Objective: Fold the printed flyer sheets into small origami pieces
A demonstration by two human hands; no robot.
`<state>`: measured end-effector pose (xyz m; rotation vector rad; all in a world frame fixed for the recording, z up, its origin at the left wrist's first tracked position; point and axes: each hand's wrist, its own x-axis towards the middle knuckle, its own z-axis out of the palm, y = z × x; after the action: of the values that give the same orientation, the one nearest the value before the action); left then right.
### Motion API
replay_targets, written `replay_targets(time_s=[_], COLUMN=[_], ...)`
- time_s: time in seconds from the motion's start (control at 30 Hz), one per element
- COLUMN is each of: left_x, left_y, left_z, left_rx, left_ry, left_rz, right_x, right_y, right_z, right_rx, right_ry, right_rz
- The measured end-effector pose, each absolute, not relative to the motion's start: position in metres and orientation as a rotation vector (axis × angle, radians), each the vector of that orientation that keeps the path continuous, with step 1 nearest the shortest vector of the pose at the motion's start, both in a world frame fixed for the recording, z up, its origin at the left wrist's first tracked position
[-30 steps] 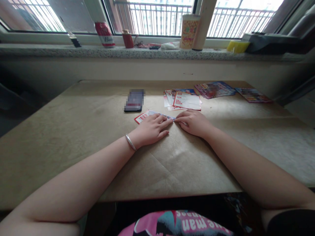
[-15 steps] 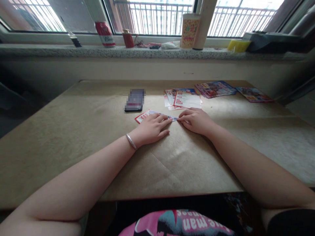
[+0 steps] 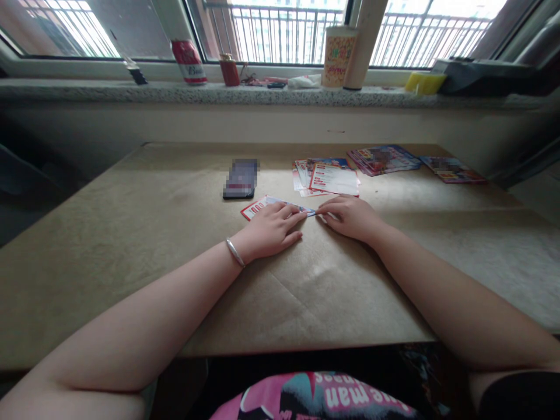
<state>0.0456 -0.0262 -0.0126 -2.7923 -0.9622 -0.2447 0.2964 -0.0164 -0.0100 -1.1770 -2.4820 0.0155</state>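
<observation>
A folded printed paper (image 3: 254,208) with a red border lies on the table, narrowing to a point at its right end. Across its middle rests my left hand (image 3: 275,229), palm down with fingers stretched out, covering much of the sheet; a silver bangle circles that wrist. At the paper's pointed tip, my right hand (image 3: 347,217) pinches the end between thumb and fingers. Just behind the hands sits a loose pile of printed sheets (image 3: 335,179), the top one white with red edging.
A phone (image 3: 240,179) lies behind the paper on the left. Stacked colourful leaflets (image 3: 382,160) and another leaflet pile (image 3: 452,169) are at the table's back right. The stone windowsill (image 3: 262,96) holds a red can (image 3: 189,62), a red lighter-like container (image 3: 228,70), a paper cup (image 3: 339,57) and a yellow item (image 3: 424,83).
</observation>
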Motion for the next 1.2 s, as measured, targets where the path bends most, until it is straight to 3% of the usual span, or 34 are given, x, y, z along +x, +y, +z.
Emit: replay_targets(time_s=[0.93, 1.2], left_x=[0.045, 0.044], left_y=[-0.030, -0.029], left_z=[-0.007, -0.007], left_rx=[-2.850, -2.898], left_ry=[-1.007, -0.942], left_rz=[-0.194, -0.228], right_x=[0.302, 0.289], right_y=[-0.014, -0.019], right_z=[-0.006, -0.006], right_rx=[-1.281, -1.031], right_ry=[-2.490, -2.581], right_rz=[-0.039, -0.014])
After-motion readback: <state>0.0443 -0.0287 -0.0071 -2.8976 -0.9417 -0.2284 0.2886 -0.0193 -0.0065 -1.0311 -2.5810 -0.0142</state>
